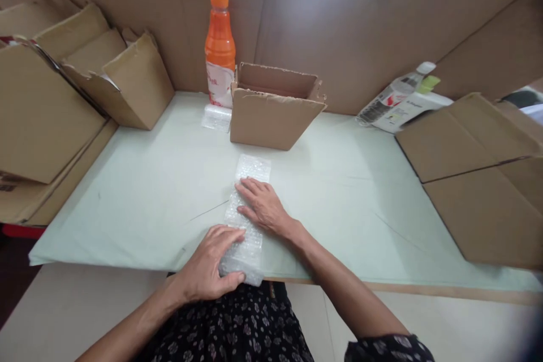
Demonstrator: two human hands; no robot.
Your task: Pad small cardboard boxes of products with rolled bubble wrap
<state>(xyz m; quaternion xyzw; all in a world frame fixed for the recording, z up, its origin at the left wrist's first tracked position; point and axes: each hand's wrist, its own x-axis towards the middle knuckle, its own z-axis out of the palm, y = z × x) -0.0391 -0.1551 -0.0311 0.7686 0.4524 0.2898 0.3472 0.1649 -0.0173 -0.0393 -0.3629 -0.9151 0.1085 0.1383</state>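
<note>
A narrow strip of bubble wrap (253, 166) runs lengthwise over the pale green table cover toward the front edge. Its near end forms a thicker roll (250, 278) at that edge. Around the roll curls my left hand (212, 263), with thumb and fingers on either side of it; whether something lies inside the roll is hidden. My right hand (265, 206) rests flat on the strip's middle, fingers stretched out and pointing left. Beyond the strip's far end stands an open cardboard box (271, 119), its contents out of sight.
An orange bottle (219, 51) stands behind a small bubble-wrap piece (216, 118). Cardboard boxes (46, 107) crowd the left side. At right lie a clear bottle (396, 93) with a dark label, a white packet (407, 110) and a larger carton (479, 186). Cardboard walls enclose the back.
</note>
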